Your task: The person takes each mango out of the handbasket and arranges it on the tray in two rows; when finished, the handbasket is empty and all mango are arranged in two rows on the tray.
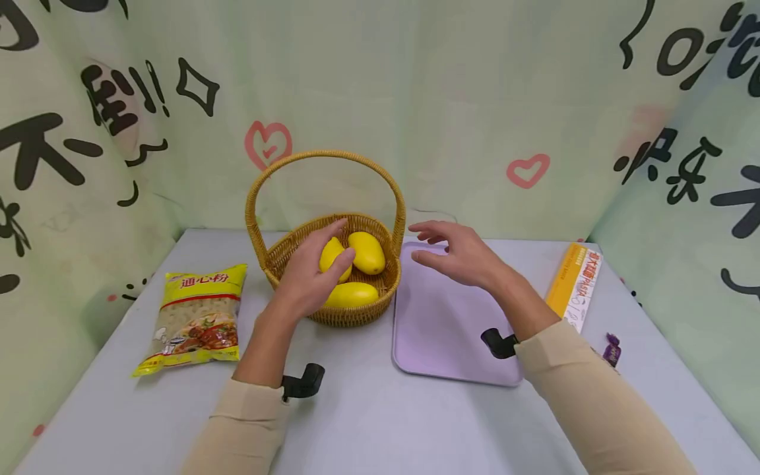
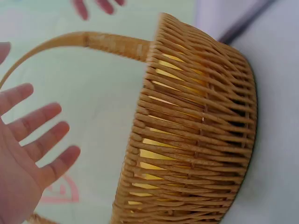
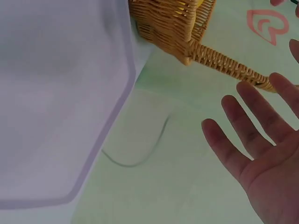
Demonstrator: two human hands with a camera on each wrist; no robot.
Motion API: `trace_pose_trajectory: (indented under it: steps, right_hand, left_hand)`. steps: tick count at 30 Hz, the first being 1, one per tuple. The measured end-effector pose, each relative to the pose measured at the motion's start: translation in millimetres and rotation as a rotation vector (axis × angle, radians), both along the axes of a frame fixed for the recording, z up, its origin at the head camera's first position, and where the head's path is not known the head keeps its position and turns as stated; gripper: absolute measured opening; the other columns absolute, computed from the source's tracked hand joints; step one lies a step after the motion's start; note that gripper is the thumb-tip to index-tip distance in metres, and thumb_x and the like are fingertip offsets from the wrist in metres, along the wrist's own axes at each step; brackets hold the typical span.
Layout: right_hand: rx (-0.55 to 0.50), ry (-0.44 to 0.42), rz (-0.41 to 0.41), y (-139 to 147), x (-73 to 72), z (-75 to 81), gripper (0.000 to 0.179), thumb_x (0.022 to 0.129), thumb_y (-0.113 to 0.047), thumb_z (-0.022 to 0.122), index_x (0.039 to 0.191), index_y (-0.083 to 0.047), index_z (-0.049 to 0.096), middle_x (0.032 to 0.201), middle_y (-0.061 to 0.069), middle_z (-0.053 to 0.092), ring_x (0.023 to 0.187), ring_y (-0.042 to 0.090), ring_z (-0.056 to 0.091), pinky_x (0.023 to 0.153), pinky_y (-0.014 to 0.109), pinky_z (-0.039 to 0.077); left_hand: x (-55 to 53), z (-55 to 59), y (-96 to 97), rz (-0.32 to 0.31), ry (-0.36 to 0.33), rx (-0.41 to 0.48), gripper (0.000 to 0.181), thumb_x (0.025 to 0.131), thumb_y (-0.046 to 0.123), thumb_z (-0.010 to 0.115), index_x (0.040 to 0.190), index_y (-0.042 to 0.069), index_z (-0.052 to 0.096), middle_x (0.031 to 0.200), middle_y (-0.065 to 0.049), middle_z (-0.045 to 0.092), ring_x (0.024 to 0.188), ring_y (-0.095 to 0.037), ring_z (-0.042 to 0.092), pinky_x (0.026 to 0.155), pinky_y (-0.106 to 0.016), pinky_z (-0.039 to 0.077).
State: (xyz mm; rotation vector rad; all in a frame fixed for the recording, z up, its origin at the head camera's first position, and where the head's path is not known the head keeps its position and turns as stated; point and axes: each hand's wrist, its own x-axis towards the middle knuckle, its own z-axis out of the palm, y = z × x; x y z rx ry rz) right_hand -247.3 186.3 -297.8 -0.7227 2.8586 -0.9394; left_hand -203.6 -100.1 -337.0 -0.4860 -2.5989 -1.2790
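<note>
A woven wicker basket (image 1: 350,316) with a tall arched handle (image 1: 325,154) stands at the back middle of the table. Inside it lie three yellow mangoes (image 1: 367,253), one partly covered by my left hand. My left hand (image 1: 310,274) is over the basket's left side, fingers spread and holding nothing; its wrist view shows the palm beside the wicker wall (image 2: 187,126). To the right of the basket, my right hand (image 1: 457,251) hovers over the back of a lilac tray (image 1: 445,323), fingers loosely extended, palm toward the basket.
A yellow-topped bag of pasta (image 1: 198,320) lies at the left. At the right are an orange and white pasta box (image 1: 574,284) and a small purple-wrapped candy (image 1: 612,349), close to my right sleeve. A printed curtain (image 1: 475,119) encloses the table.
</note>
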Motion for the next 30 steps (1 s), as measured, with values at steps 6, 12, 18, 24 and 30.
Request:
trace_pose_trajectory:
  steps: [6, 12, 18, 24, 30]
  right_hand:
    - [-0.038, -0.086, 0.040, -20.2, -2.2, 5.4, 0.051, 0.097, -0.030, 0.070, 0.145, -0.019, 0.060, 0.143, 0.010, 0.063, 0.130, 0.031, 0.059, 0.105, 0.051, 0.055]
    - [-0.033, -0.137, 0.102, -39.7, -4.8, 5.5, 0.053, 0.094, -0.029, 0.072, 0.144, -0.017, 0.061, 0.141, 0.012, 0.063, 0.130, 0.035, 0.058, 0.106, 0.052, 0.053]
    - [-0.023, -0.198, 0.160, -56.9, -10.1, 1.5, 0.053, 0.093, -0.026, 0.074, 0.144, -0.017, 0.062, 0.141, 0.016, 0.064, 0.130, 0.036, 0.058, 0.108, 0.051, 0.050]
    - [0.006, -0.294, 0.184, -70.6, -13.8, -2.2, 0.051, 0.092, -0.029, 0.075, 0.141, -0.021, 0.064, 0.147, 0.009, 0.060, 0.137, 0.032, 0.054, 0.110, 0.050, 0.050]
    - [0.040, -0.334, 0.239, -80.7, -19.5, -11.1, 0.051, 0.091, -0.028, 0.075, 0.140, -0.018, 0.066, 0.146, 0.010, 0.060, 0.137, 0.030, 0.053, 0.111, 0.048, 0.049]
  left_hand:
    - [15.2, -13.5, -14.7, 0.149, 0.026, 0.418, 0.040, 0.106, 0.023, 0.058, 0.144, 0.014, 0.059, 0.137, -0.008, 0.066, 0.129, -0.020, 0.059, 0.110, -0.039, 0.050]
    - [21.2, -35.7, -30.7, 0.369, 0.115, 0.853, 0.028, 0.106, 0.012, 0.056, 0.129, 0.000, 0.067, 0.110, 0.001, 0.074, 0.109, -0.012, 0.067, 0.096, -0.022, 0.057]
    - [22.3, -51.5, -44.1, 0.540, 0.056, 1.046, 0.026, 0.105, 0.015, 0.060, 0.126, 0.003, 0.069, 0.105, 0.001, 0.074, 0.103, -0.018, 0.070, 0.088, -0.024, 0.061]
    - [18.0, -58.7, -48.2, 0.681, -0.158, 0.994, 0.034, 0.101, 0.016, 0.064, 0.135, 0.012, 0.065, 0.121, 0.000, 0.065, 0.109, -0.014, 0.064, 0.090, -0.023, 0.059]
    - [14.9, -70.1, -50.4, 0.561, -0.311, 0.992, 0.058, 0.100, 0.014, 0.068, 0.154, 0.022, 0.049, 0.153, -0.005, 0.048, 0.136, -0.019, 0.050, 0.109, -0.035, 0.051]
